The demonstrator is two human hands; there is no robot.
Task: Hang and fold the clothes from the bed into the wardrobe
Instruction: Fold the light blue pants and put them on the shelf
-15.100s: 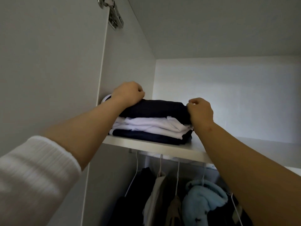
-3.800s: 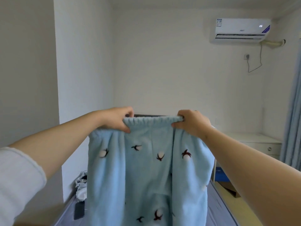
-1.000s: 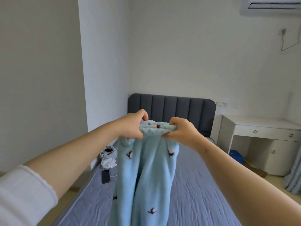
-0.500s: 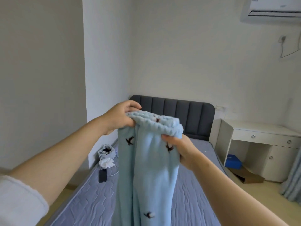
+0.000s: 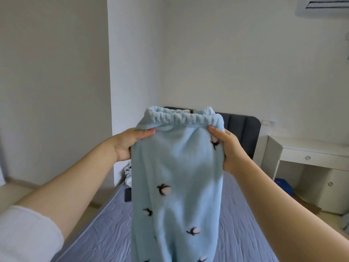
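1. Grip. The left hand (image 5: 128, 144) and the right hand (image 5: 226, 148) each clamp one side edge of the pale blue fleece trousers (image 5: 177, 167), just below the waistband (image 5: 185, 120). The thumbs lie on the front. The remaining fingers (image 5: 145, 133) are mostly hidden behind the cloth. The fleece is thick and appears doubled, so a pinch may catch only the front layer. If the rear layer slides, the lengthwise fold opens.
2. Lower end. The legs run out of the bottom of the view, and contact with the bed (image 5: 105, 233) cannot be confirmed. If the garment is lowered without tension, the legs would likely bunch and crease.
3. Obstruction. A phone (image 5: 127, 194) lies at the bed's left edge, close beside the hanging cloth. Laying the garment flat there could cover it or sweep it off.
4. Position. The trousers hang in the air above the bed, between the person and the dark headboard (image 5: 239, 133). They are not yet in the wardrobe.
5. Appearance. The fabric is plush and limp, with a gathered elastic waist. White cotton-boll motifs with dark sprigs are scattered over it. The narrow width suggests one leg is laid over the other.
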